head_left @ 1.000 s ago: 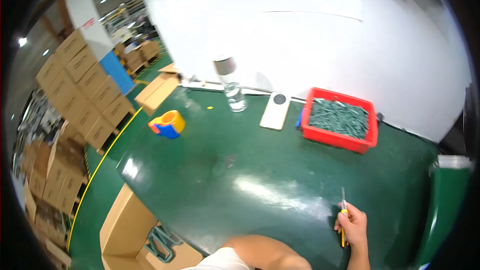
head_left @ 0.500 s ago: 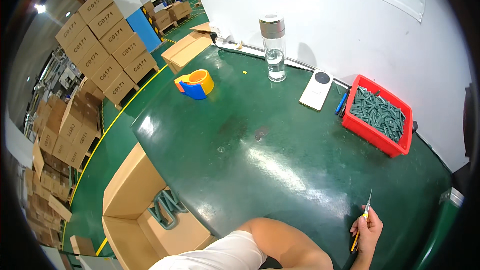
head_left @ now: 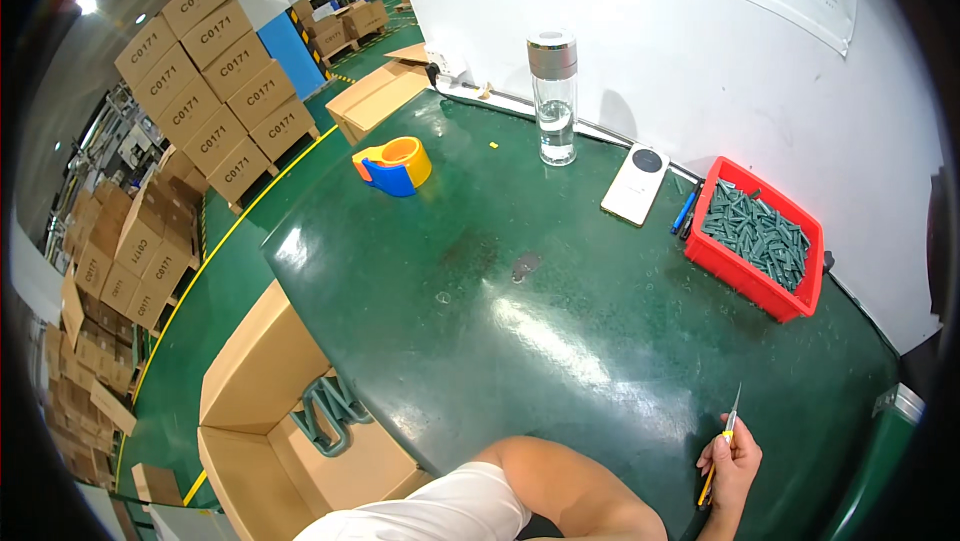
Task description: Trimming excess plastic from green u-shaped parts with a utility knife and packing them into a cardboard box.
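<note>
My right hand (head_left: 735, 459) is at the lower right, over the green tabletop (head_left: 600, 271). Its fingers are closed around a slim craft knife (head_left: 728, 433) with a yellow and black handle; the thin pointed blade aims away from me. My left arm (head_left: 580, 481), in a white sleeve, bends across the lower edge, and its hand lies outside the picture. On the left, beside the table, an open cardboard box (head_left: 240, 366) contains several bent dark green tubes (head_left: 330, 419).
At the right stands a red bin (head_left: 740, 279) full of short green pieces (head_left: 757, 236), with pens (head_left: 685, 211) beside it. A phone (head_left: 636, 185), a clear bottle (head_left: 556, 106) and a yellow-blue tape dispenser (head_left: 396, 167) are further back. Stacked cartons (head_left: 215, 81) stand on the floor left.
The view has shifted slightly. My right hand keeps the craft knife in nearly the same pose, and the objects on the table stay in place.
</note>
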`<state>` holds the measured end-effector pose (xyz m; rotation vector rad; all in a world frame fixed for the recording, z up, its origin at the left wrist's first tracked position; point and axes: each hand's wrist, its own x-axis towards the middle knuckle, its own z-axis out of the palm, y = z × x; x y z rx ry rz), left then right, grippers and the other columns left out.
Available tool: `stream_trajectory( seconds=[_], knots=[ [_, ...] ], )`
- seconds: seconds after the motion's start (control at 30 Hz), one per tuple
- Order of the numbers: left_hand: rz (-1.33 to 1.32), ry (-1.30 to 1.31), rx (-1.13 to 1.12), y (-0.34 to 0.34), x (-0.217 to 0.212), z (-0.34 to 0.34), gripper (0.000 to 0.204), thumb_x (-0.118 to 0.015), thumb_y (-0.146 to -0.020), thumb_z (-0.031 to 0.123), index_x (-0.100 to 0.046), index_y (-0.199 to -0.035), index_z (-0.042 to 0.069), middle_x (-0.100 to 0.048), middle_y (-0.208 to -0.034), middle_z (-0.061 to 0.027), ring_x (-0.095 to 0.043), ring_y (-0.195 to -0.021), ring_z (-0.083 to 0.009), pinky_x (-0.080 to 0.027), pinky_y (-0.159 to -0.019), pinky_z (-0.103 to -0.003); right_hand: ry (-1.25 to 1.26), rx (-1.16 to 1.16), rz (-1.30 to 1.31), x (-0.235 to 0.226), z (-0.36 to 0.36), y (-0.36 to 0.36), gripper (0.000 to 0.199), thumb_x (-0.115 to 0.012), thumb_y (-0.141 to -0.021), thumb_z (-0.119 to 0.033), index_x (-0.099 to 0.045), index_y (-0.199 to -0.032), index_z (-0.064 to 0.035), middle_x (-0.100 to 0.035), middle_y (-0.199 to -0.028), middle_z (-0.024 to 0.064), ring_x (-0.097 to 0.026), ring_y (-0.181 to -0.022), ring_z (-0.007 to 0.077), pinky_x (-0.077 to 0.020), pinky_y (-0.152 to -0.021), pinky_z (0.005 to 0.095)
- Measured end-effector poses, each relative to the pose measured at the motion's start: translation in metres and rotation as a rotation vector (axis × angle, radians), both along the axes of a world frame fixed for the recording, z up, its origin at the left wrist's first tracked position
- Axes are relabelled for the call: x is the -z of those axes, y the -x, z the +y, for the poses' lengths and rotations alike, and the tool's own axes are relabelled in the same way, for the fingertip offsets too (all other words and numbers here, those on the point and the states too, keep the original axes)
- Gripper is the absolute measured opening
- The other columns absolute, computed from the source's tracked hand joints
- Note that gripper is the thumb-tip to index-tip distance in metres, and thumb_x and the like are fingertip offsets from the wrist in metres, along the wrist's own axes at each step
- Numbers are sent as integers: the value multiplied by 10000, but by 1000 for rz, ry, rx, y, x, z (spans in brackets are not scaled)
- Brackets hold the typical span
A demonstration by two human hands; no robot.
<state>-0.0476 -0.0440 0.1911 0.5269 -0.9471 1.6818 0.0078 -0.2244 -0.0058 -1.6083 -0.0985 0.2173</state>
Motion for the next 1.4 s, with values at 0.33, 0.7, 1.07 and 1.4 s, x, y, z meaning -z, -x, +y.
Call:
stream_trajectory(
  seconds=[0.33,0.7,1.07,1.4],
  knots=[
    [-101,60,63,-14,-14,24,206,-472,-888,43,-605,-1043,21,-637,-1053,-147,-618,-924,-277,-498,-759,-339,335,53,-568,-2,5,-9,243,-490,-931,-127,-596,-1057,53,-573,-941,103,-572,-786,138,-447,-567,217],
    [273,-1049,417,26,165,58,356,-412,-875,146,-417,-528,65,-421,-544,-106,-474,-493,-282,-379,-449,-397,20,169,-28,-9,-2,-23,317,-478,-965,-228,-578,-1115,32,-639,-959,159,-614,-854,318,-517,-738,398],
    [455,-1298,557,-3,206,56,323,-478,-879,209,-517,-593,67,-519,-576,-121,-530,-538,-326,-411,-480,-425,715,-259,-1307,-173,283,-169,480,-630,-801,-94,-464,-1246,-21,-473,-1178,175,-440,-1113,312,-382,-894,411],
    [666,-1306,398,-25,233,56,297,-483,-871,224,-532,-619,74,-535,-594,-121,-541,-557,-326,-419,-493,-430,986,-96,-1433,-190,394,-252,422,-551,-879,-215,-468,-1274,-89,-528,-1140,125,-409,-1200,304,-279,-992,456]
  ],
)
